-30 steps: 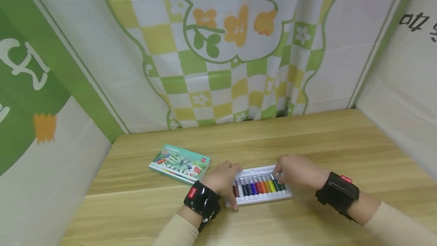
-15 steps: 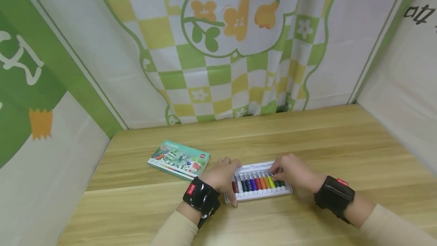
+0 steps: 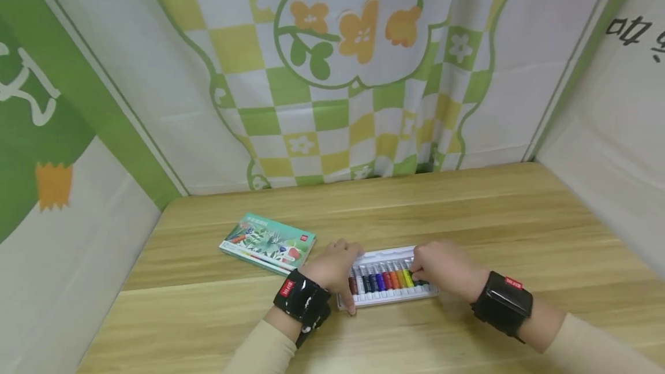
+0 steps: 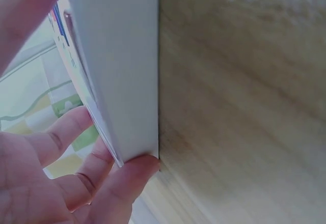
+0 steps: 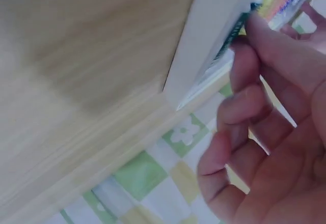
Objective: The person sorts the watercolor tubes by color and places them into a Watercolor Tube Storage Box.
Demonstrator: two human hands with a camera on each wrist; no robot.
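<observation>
A shallow white tray (image 3: pixel 387 300) lies on the wooden table, with a row of small paint tubes (image 3: pixel 381 281) in it running from brown at the left to dark green at the right. My left hand (image 3: pixel 332 270) grips the tray's left end, thumb at the front corner and fingers towards the back. In the left wrist view the fingertips (image 4: pixel 140 168) press on the tray's edge. Over the tray's right end, my right hand (image 3: pixel 447 267) pinches a dark green paint tube (image 5: pixel 234 34) between thumb and index finger; the other fingers are curled. That hand hides part of the right-end tubes.
A teal box (image 3: pixel 270 241) printed with plants lies flat to the left of the tray, close by the left hand. Behind the wooden table (image 3: pixel 208 316) hangs a green and yellow checked curtain (image 3: pixel 332 131). White and green walls stand at both sides.
My right hand has shifted slightly left and down onto the green tubes, its fingers closing in. The left hand keeps its hold on the tray. The head view has moved a little.
</observation>
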